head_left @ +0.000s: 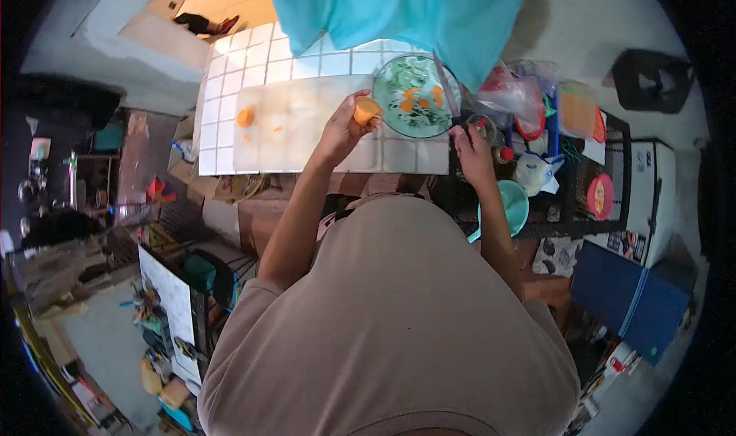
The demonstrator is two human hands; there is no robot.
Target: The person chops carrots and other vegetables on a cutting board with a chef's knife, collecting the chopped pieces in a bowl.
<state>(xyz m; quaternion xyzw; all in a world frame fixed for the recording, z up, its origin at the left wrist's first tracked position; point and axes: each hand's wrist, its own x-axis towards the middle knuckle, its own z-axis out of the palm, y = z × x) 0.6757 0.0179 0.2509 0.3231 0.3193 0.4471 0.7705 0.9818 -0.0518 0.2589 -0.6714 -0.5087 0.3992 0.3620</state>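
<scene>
My left hand point(346, 129) is closed around a thick carrot piece point(366, 109), its pale cut face turned up. Just right of it is a glass bowl point(376, 98) holding shredded greens point(406, 74) and several orange carrot slices point(412, 98). My right hand point(473, 154) grips a knife point(445, 83) by its dark handle, the blade pointing away from me over the bowl's right side. A second carrot chunk point(245, 117) rests at the left of the whitish cutting board point(307, 118), with small orange scraps beside it.
The board and bowl are on a white-tiled counter point(218, 129). A turquoise cloth point(399, 10) hangs at the far edge. Right of the bowl are plastic bags point(514, 98), a blue crate point(548, 72) and a food container point(576, 108). A green dipper point(512, 206) lies below my right forearm.
</scene>
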